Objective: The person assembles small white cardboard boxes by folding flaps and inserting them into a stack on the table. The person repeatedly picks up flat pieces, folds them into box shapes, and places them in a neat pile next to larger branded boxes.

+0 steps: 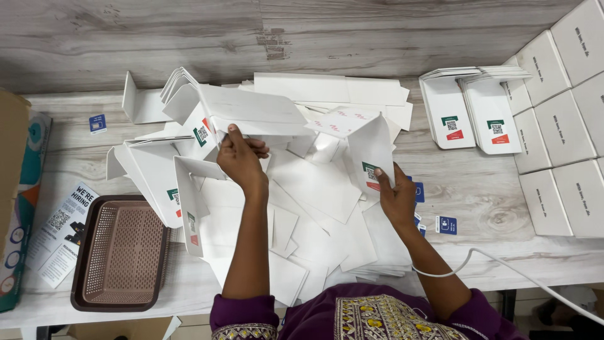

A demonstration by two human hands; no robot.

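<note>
Brown mesh tray [119, 252] idle near table's front-left edge. Left hand [241, 157] pinches white carton blank [251, 113] over mid-table pile [314, 208]. Right hand [396, 195] clamps its printed flap [371, 154]. Advice: crease along scores, thumbs tight. Folded stacks [472, 110] back-right.

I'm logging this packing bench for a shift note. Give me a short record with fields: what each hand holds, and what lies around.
left hand: grips a folded white card blank, raised over the pile
right hand: pinches another white card piece by its lower edge
pile: loose flat white blanks, mid-table
left side: brown mesh basket, printed leaflet
right side: stacked flat blanks, assembled white boxes
</note>
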